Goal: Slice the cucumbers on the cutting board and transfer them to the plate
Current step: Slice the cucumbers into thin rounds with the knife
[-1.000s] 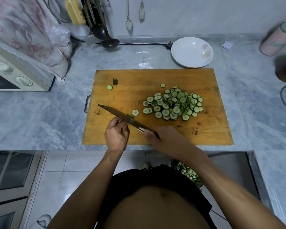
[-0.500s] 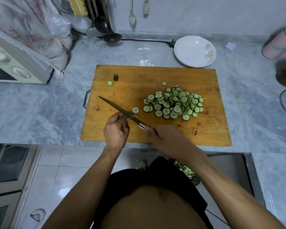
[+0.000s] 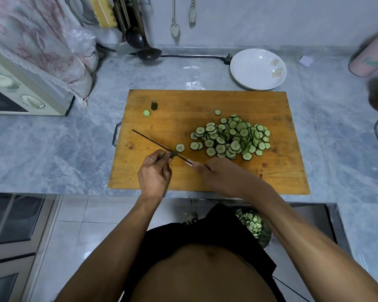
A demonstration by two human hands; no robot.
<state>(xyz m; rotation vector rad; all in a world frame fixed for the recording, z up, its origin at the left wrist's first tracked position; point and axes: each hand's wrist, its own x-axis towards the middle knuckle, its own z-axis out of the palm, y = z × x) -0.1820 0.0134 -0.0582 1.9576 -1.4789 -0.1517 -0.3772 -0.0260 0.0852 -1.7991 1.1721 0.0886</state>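
Pinching the last dark stub of cucumber (image 3: 172,154) between its fingertips, the left hand (image 3: 154,174) sits at the near-left part of the wooden cutting board (image 3: 207,101), a ring showing on one finger. The stub lies right at the fingertips, pressed against the blade of the knife (image 3: 159,144), which stands edge-down and runs from about 10 o'clock to 4 o'clock across the board. The right hand (image 3: 218,175) is wrapped closed around the knife handle at the blade's 4 o'clock end, just beside the left hand.

One loose slice (image 3: 180,148) lies just past the blade at 1 o'clock from the pinched stub. The main heap of cucumber slices (image 3: 231,137) spreads further off toward 2 o'clock, on the right half of the board, apart from both hands. A cut end piece (image 3: 154,105) and a single round (image 3: 147,112) rest near the board's far-left corner, at 11 o'clock from the stub.

The white plate (image 3: 258,69) sits on the marble counter (image 3: 52,149) just beyond the board's far-right edge.
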